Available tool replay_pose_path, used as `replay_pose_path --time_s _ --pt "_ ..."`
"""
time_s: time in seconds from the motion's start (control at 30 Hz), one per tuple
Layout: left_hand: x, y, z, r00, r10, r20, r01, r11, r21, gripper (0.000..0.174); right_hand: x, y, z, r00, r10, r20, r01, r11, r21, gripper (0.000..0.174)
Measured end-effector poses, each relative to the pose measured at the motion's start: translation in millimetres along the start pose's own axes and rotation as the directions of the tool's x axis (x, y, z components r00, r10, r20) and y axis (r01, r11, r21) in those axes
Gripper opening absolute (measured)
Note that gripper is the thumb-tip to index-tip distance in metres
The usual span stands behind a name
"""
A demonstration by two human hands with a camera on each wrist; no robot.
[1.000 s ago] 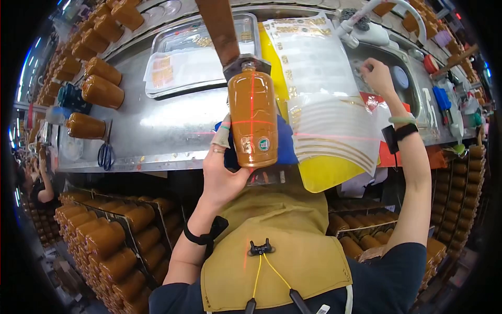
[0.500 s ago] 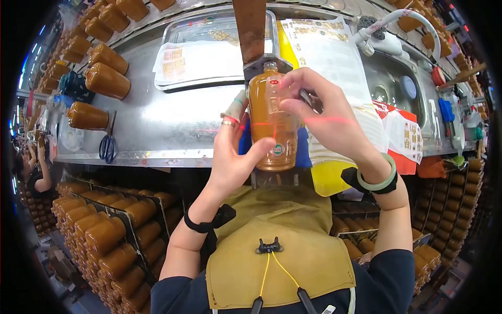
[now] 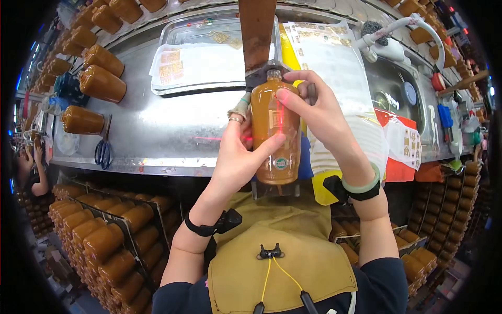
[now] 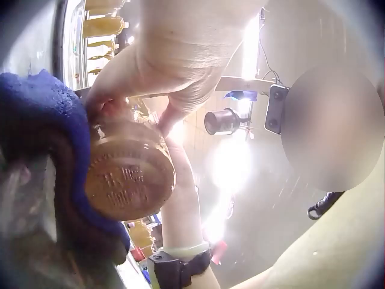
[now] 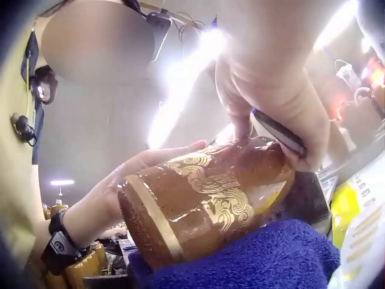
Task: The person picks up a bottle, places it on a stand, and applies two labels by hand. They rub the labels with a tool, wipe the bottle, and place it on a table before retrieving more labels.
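Over the metal surface (image 3: 183,131), we are gripping an amber bottle (image 3: 265,112) on a blue cloth (image 5: 258,256), our left hand (image 3: 236,161) wrapping its side, while our right hand (image 3: 329,118) is arching down, thumb touching its shoulder, curled fingers holding a dark tool (image 3: 312,93).

Tray (image 3: 180,37) left of sheets (image 3: 329,65), sink (image 3: 384,78) right; towel (image 5: 252,259) beneath bottle (image 3: 275,125); scissors (image 3: 103,153) left, by worktop (image 3: 172,120) front edge.

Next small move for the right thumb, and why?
Probably press gently with the thumb of the right hand, smoothing the upper front of the bottle: the thumb rests there, the left hand grips lower down, blue cloth lies beneath. A dark tool occupies the right fingers.
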State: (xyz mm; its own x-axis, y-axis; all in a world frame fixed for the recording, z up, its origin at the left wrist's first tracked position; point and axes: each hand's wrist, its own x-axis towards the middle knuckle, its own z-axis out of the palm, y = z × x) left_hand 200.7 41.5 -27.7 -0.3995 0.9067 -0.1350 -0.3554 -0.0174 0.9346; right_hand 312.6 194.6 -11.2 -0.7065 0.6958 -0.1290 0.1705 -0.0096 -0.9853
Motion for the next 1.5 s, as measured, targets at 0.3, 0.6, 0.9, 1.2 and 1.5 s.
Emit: replay_pose_path --time_s 0.3,0.6,0.9,1.2,1.5 --pt "1.9 -1.4 -2.7 1.0 -0.018 0.005 0.018 0.999 0.043 0.079 1.7 -2.0 -0.7 0.999 0.03 0.015 -0.031 0.999 0.027 0.041" --pt "10.6 -1.0 -5.8 0.999 -0.016 -0.027 0.014 0.996 -0.087 0.077 -11.6 1.8 -8.9 0.993 0.113 -0.042 -0.102 0.974 0.201 0.042" --pt "16.3 -5.2 -8.4 0.997 -0.055 -0.05 0.05 0.994 -0.099 0.081 -36.4 14.9 7.9 0.994 0.1 -0.043 -0.086 0.965 0.246 0.062" --pt "17.8 -5.9 -10.3 0.998 -0.045 -0.034 0.041 0.993 -0.108 0.082 -36.5 16.0 7.3 0.997 0.06 -0.039 -0.048 0.964 0.262 0.06" --pt "17.7 -8.1 -9.2 0.998 -0.042 -0.04 0.037 0.993 -0.115 0.078 -36.6 13.7 8.6 0.997 0.066 -0.029 -0.058 0.975 0.215 0.062"
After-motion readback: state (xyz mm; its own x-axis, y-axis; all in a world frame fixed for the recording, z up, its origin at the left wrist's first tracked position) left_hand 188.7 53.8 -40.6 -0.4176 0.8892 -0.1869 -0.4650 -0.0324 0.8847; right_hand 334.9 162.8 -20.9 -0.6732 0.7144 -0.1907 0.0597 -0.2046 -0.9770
